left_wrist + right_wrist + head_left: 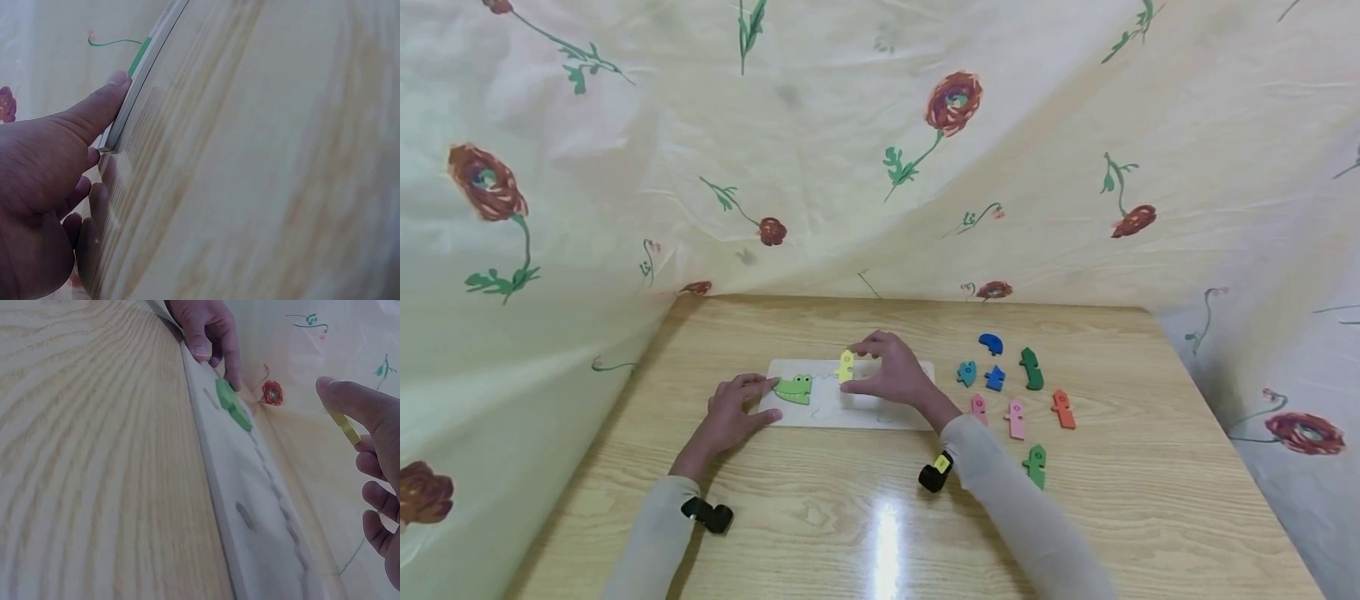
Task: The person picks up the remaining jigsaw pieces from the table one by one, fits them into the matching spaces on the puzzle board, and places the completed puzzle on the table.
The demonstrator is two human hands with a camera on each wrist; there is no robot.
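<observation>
A white puzzle board (793, 419) lies on the table with a green crocodile-head piece (795, 390) set at its left end. My left hand (734, 408) holds that end, thumb at the near corner and index finger by the crocodile's snout; in the left wrist view the thumb (100, 112) lies along the board's edge. Above the middle of the board, my right hand (891, 372) pinches a yellow puzzle piece (846, 367) upright between thumb and fingers. The right wrist view shows this yellow piece (345, 427) raised off the board, other fingers loosely curled.
Right of the board lie several loose puzzle pieces: blue ones (991, 343), a dark green one (1032, 369), pink ones (1015, 419), a red one (1063, 409) and a green one (1035, 465). A flowered cloth (850, 167) hangs behind the wooden table (805, 517).
</observation>
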